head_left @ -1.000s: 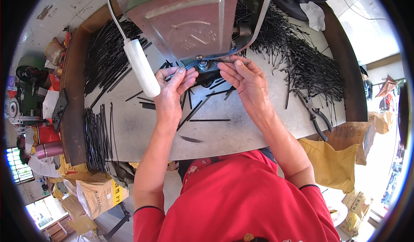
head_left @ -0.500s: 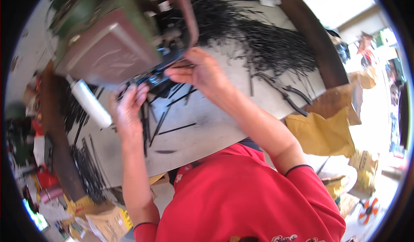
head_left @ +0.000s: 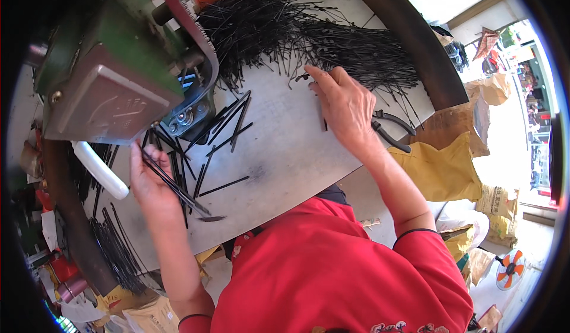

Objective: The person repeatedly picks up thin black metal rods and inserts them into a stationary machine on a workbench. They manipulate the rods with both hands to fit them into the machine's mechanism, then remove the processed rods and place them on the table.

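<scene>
My left hand [head_left: 153, 175] is closed round a few thin black rods [head_left: 172, 184], which slant down across the palm toward the table's near edge. It is just below the machine's reddish-brown cover [head_left: 110, 104] and next to a white handle [head_left: 100, 170]. My right hand [head_left: 347, 104] is over the table at the edge of a big heap of thin black rods [head_left: 362, 54]. Its index finger reaches out, with the thumb apart from it. A small bent black rod end [head_left: 301, 77] lies by these fingertips; whether they touch it is unclear.
Loose black rods [head_left: 228, 128] lie in front of the machine's metal head [head_left: 189, 116]. Pliers [head_left: 392, 130] are beside my right wrist. More rods [head_left: 113, 244] lie at the left of the table [head_left: 267, 173]. A dark raised rim [head_left: 436, 66] borders the right side.
My right hand has left the machine's head and moved right to the heap's edge. My left hand has drawn down slightly from the machine, with rods now visible in it. The view has shifted.
</scene>
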`<state>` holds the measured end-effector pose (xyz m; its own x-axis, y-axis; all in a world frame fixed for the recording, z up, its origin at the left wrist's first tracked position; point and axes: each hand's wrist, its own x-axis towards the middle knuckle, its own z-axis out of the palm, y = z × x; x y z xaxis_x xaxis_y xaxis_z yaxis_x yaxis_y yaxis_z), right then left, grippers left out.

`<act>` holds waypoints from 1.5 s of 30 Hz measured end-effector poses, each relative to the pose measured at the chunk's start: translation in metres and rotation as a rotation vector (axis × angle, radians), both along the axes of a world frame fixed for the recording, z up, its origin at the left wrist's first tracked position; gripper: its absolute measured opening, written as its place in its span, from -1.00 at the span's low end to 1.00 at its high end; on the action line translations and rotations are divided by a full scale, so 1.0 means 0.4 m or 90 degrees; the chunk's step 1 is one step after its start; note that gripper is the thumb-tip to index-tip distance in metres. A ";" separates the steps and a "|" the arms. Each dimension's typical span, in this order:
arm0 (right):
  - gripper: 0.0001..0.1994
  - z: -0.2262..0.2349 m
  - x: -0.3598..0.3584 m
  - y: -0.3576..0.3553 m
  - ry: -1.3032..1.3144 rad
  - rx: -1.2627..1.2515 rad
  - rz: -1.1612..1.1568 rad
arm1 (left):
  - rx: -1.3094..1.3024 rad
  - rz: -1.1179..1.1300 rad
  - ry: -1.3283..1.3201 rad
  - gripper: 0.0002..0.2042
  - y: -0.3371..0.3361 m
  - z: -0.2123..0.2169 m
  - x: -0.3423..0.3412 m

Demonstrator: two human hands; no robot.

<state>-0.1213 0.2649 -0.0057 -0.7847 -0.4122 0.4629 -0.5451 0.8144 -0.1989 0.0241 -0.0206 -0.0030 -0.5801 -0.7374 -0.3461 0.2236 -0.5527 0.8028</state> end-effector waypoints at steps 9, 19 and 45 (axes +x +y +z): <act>-0.86 0.112 0.069 -0.160 0.086 -0.057 0.304 | -0.036 -0.136 -0.031 -0.88 0.085 0.013 0.001; -0.78 0.036 0.122 -0.336 -0.717 -0.436 0.235 | -0.152 -0.148 -0.085 -0.80 0.090 0.008 -0.038; -0.82 0.018 0.120 -0.367 -0.861 -0.634 0.248 | -0.119 -0.175 -0.042 -0.81 0.074 -0.021 -0.053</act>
